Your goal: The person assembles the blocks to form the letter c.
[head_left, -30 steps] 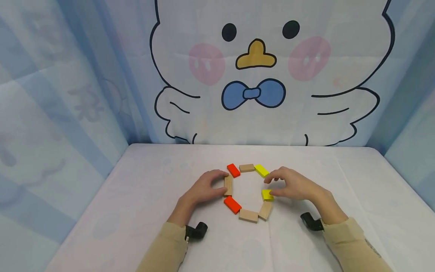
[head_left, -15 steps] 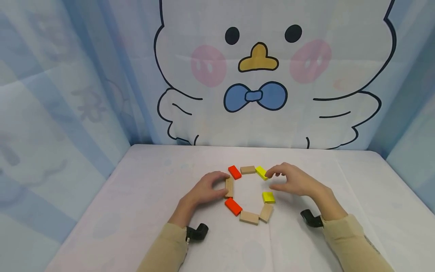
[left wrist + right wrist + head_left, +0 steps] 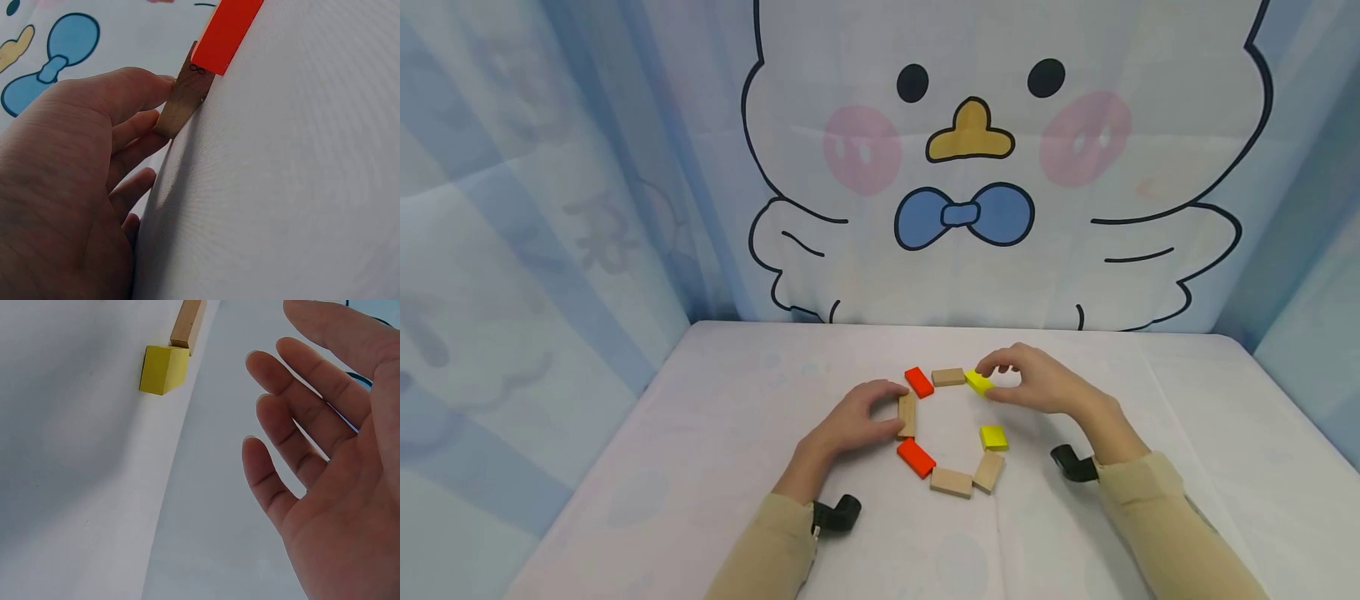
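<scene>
On the desk (image 3: 700, 483) covered in pale cloth, eight flat coloured and plain rectangular blocks form a ring, nearer the far edge than the near one. The left hand (image 3: 852, 414) holds the plain wooden block (image 3: 907, 417) on the ring's left side between thumb and fingers; bright red blocks (image 3: 916, 458) adjoin both its ends. The right hand (image 3: 1037, 379) spreads thumb and fingers about the far yellow block (image 3: 976, 383), partly covering it; whether it pinches cannot be told. Nearer the front edge, a second yellow block (image 3: 993, 437) touches a wooden one (image 3: 988, 472). A cartoon-printed curtain (image 3: 970, 275) hangs behind the far edge.
</scene>
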A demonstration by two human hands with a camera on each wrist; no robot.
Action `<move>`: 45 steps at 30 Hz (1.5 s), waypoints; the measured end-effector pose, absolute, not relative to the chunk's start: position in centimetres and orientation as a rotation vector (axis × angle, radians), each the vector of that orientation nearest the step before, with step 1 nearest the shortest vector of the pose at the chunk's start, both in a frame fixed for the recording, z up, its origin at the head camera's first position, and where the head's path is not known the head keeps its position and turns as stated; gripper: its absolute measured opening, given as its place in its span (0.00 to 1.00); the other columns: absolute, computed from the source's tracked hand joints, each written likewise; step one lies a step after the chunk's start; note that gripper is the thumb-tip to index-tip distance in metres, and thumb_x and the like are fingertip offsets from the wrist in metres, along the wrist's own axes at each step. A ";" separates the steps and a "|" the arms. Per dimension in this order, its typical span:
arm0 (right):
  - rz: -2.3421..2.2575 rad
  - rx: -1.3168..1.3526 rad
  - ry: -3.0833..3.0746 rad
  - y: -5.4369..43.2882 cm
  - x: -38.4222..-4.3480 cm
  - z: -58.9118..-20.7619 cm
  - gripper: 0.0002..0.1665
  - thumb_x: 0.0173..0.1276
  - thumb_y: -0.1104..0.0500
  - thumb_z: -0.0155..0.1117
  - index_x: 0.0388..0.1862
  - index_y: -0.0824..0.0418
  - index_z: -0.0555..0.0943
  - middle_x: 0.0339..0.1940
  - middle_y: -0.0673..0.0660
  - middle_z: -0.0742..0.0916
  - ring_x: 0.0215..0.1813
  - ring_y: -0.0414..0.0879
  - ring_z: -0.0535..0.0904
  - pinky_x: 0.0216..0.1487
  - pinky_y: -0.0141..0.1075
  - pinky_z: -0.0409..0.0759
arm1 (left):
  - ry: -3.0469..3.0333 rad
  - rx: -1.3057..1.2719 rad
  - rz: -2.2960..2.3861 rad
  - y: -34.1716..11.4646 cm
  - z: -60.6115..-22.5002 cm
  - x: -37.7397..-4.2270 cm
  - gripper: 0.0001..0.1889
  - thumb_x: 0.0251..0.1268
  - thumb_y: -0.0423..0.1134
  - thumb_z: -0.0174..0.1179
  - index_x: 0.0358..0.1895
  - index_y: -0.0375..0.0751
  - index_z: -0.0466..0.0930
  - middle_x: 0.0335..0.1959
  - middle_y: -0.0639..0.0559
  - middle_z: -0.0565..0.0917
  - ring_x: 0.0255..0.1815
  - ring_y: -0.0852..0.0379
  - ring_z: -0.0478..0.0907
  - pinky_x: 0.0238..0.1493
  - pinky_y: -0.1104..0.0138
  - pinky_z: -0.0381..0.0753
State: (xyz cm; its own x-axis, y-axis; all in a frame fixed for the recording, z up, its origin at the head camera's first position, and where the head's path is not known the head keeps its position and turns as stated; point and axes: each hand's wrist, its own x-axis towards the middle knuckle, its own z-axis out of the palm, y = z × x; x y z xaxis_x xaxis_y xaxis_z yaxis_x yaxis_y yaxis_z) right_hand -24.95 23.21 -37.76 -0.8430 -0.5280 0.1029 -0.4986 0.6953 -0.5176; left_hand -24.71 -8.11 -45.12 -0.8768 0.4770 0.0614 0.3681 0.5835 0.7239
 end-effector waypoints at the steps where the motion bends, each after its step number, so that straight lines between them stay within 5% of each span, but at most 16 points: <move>1: -0.846 -0.865 2.841 23.1 -25.1 -37.7 0.18 0.66 0.60 0.72 0.54 0.61 0.84 0.50 0.54 0.85 0.53 0.59 0.76 0.56 0.58 0.77 | 2.670 0.719 1.173 -8.1 -45.1 -24.7 0.25 0.66 0.42 0.63 0.66 0.48 0.77 0.68 0.51 0.74 0.71 0.49 0.66 0.73 0.50 0.62; 45: -0.868 -0.898 2.787 19.3 -29.5 -37.7 0.21 0.68 0.60 0.69 0.57 0.67 0.82 0.54 0.64 0.85 0.57 0.64 0.76 0.59 0.58 0.76 | 2.657 0.672 1.185 -7.9 -44.8 -24.5 0.24 0.65 0.43 0.64 0.65 0.49 0.78 0.68 0.50 0.75 0.70 0.48 0.67 0.72 0.48 0.63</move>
